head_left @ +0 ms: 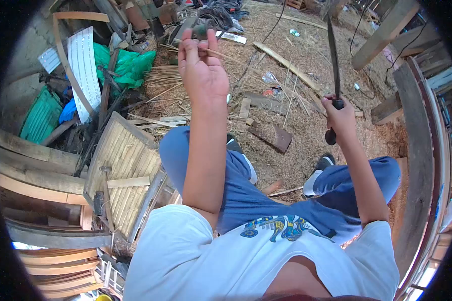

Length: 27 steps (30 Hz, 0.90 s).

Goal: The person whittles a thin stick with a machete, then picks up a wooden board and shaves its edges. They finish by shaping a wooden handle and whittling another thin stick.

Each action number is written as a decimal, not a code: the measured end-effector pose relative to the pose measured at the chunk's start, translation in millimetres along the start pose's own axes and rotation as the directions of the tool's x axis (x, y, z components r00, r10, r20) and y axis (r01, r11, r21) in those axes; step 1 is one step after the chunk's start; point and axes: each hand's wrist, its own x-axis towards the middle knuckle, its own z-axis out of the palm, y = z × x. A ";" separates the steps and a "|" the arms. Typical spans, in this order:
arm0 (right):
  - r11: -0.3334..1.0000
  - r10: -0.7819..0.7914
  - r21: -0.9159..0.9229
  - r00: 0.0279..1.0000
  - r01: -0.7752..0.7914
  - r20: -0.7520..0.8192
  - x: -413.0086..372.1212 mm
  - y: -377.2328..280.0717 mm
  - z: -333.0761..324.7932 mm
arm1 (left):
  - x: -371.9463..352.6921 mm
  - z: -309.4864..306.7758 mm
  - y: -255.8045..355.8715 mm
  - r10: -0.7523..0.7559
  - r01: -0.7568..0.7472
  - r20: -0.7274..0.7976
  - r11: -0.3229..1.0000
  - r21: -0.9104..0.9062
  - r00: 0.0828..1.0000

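My left hand (203,70) is raised with the palm turned toward me, its fingers closed around a thin bamboo strip (236,61). The strip runs from the fingers down to the right, and its far end is hard to tell from the litter below. In my right hand (340,120) is the dark handle of a long knife (334,60), its blade pointing up and away from me. The two hands are well apart, and the blade does not touch the strip. Beyond my left hand lies a bundle of thin strips (163,76) on the ground.
A slatted bamboo panel (128,150) stands at my left with a hammer (105,193) on it. Green plastic sheeting (130,62) and scrap lie behind. A flat dark board piece (271,138) and a long wooden stick (289,65) lie ahead. Timber posts (386,35) rise at right.
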 end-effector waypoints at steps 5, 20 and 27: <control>0.988 0.111 0.087 0.979 -0.127 0.173 -9.1 -21.9 -2.3 | 32.4 -15.2 59.4 0.069 -0.071 -0.042 0.996 -0.049 0.997; 0.966 0.165 0.103 0.870 -0.238 0.465 -75.9 -128.1 6.5 | 82.5 -64.7 164.9 -0.044 -0.048 -0.236 0.928 -0.368 0.971; 0.992 0.122 -0.059 0.855 -0.107 0.504 -76.7 -132.0 19.0 | 78.4 -63.5 158.1 0.260 -0.388 -0.430 0.890 -0.241 0.865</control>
